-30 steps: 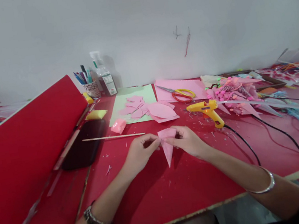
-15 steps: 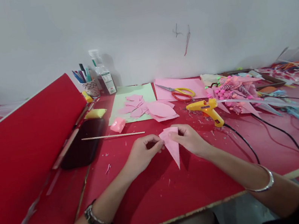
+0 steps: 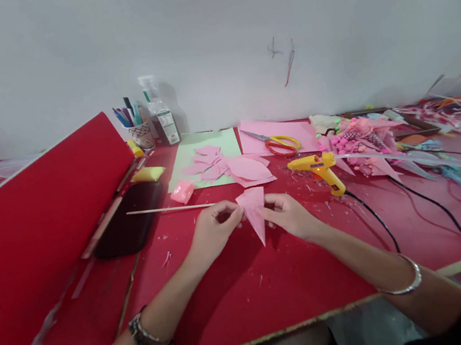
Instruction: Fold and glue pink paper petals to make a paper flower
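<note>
A pink paper cone [image 3: 256, 213], its tip pointing down, is held over the red table between my two hands. My left hand [image 3: 216, 226] pinches its left edge between thumb and fingers. On the other edge, my right hand [image 3: 289, 214] grips it the same way. Beyond my left hand lies a thin wooden stick [image 3: 166, 209], its right end hidden behind the fingers. Pink paper petal shapes [image 3: 250, 169] lie just past the cone, partly on a pale green sheet [image 3: 227, 137]. A yellow glue gun [image 3: 317, 168] rests to the right of my right hand.
Red-yellow scissors [image 3: 281, 145] lie on a pink sheet [image 3: 302, 128]. Decorated pink cones [image 3: 361, 139] are heaped at the right. A dark phone-like slab [image 3: 131, 224] lies beside a leaning red board [image 3: 48, 244]. Behind stand a bottle [image 3: 163, 119] and a pen cup [image 3: 140, 134]. The glue gun's cord [image 3: 374, 216] trails forward.
The cone has moved slightly left and up, and its front now faces me more squarely. My right hand has slid from its upper face to its right edge.
</note>
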`<state>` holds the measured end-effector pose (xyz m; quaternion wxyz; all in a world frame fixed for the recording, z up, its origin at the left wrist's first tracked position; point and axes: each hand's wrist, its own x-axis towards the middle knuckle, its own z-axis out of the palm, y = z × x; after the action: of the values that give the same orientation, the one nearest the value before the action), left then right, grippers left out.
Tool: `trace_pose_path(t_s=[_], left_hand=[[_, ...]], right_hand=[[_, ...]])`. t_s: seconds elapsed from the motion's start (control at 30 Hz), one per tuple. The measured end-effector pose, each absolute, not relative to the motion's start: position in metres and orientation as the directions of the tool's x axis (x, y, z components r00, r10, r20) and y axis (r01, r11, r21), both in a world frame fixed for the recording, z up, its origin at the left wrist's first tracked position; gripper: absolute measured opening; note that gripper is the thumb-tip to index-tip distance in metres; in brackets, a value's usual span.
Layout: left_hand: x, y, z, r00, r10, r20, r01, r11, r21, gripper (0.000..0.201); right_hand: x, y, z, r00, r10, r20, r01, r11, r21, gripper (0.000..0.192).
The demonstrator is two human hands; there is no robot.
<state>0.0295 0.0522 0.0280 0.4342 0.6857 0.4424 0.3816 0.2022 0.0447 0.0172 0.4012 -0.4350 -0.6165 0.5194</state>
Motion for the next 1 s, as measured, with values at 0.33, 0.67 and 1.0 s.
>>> trace_pose_path(t_s=[0.33, 0.67, 1.0], left_hand=[[0.0295, 0.0525, 0.0310, 0.355, 0.933, 0.057, 0.249, -0.154, 0.956, 0.017], [0.0293, 0.0527, 0.0311, 0.264, 0.964, 0.033, 0.233, -0.097, 0.968, 0.017], [0.0292, 0.0556, 0.0285, 0.178, 0.984, 0.004, 0.141, -0.030, 0.990, 0.013]], right_hand=[[0.2035, 0.0441, 0.0181, -0.382, 0.921, 0.072, 0.126, 0.129, -0.984, 0.017], [0.2069, 0.0443, 0.0141, -0.361, 0.933, -0.004, 0.247, 0.092, -0.965, 0.020], [0.2066, 0.0429, 0.0173, -0.407, 0.912, -0.037, 0.265, 0.079, -0.961, 0.020]])
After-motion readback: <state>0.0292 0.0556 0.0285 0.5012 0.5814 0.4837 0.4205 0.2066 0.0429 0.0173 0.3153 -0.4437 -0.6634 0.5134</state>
